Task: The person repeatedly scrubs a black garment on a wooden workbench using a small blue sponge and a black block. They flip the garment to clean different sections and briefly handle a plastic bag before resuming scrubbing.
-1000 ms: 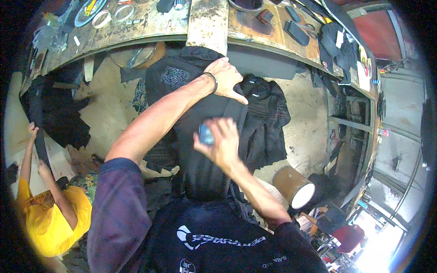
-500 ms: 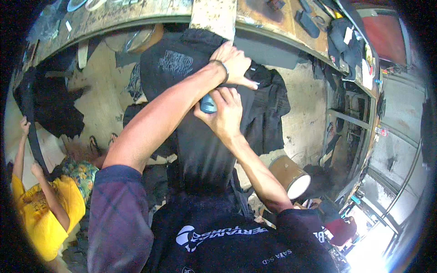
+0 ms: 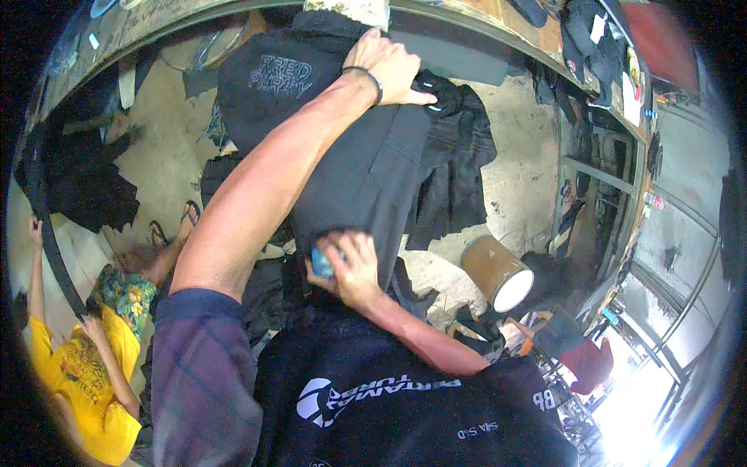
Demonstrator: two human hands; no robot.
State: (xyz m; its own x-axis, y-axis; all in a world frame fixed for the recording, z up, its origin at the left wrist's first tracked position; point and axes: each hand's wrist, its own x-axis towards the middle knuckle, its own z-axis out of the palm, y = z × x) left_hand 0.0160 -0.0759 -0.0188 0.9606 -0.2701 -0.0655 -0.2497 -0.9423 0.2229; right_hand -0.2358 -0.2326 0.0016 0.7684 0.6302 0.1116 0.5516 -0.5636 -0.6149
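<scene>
A long black garment (image 3: 350,171) with a pocket seam stretches from a pale board end at the bench toward my body. Near its far end, my left hand (image 3: 384,66) presses down on the cloth. Its thumb sticks out to the right, while the other fingers look curled into the fabric. Closer to me, my right hand (image 3: 354,268) grips a small rounded blue object (image 3: 322,263) against the garment; motion blur hides its kind. Outlined lettering marks the black cloth (image 3: 280,76) left of my left wrist. Another black garment (image 3: 455,156) hangs or lies to the right.
A wooden bench (image 3: 163,35) runs across the far side. On the floor at right lies a brown drum (image 3: 498,272) with a white end. At left, a person in a yellow shirt (image 3: 97,381) holds a long black strip (image 3: 56,249). Metal-framed shelving (image 3: 595,183) stands right.
My right hand has drawn the blue object along the garment toward my body. My left hand stays on the cloth's far end. The whole view has shifted slightly.
</scene>
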